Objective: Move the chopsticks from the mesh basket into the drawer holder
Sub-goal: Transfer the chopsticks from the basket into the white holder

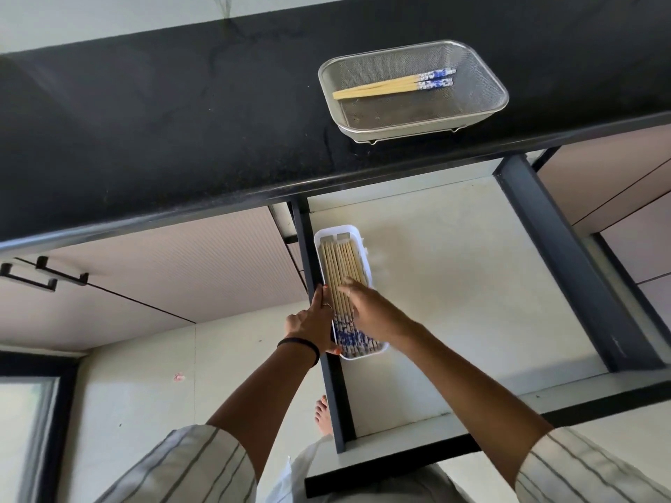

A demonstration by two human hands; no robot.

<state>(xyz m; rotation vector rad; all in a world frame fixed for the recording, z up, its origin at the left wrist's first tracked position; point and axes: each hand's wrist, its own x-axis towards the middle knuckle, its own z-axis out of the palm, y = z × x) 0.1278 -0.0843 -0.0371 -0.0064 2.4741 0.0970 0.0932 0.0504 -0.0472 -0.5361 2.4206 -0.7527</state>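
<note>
Step in hand, as judged: settling a batch of chopsticks into the drawer holder [351,295], with more to fetch.

Your left hand [315,323] lies flat along the holder's left wall, fingers straight and pressed together, thumb near the holder's near end; it steadies, it does not grip. Your right hand [366,308] rests over the bundle of chopsticks in the holder [341,270], fingers loosely spread on the sticks; whether any stick is pinched under it, I cannot tell.

The holder sits against the left wall of the open drawer [472,285], toward its back left corner. The sticks lie lengthwise, plain tips to the far end, blue-patterned ends to the near end.

Remaining: a few chopsticks in the basket [394,85] lie in the mesh basket [486,114], which stands at the front edge of the black counter [181,139], above the drawer's right half.

Advice:
- Keep the left palm on the wall so the holder does not slide.
- Sweep the sticks parallel and flat before lifting away.
- Take the last ones by the patterned ends and match the orientation.
</note>
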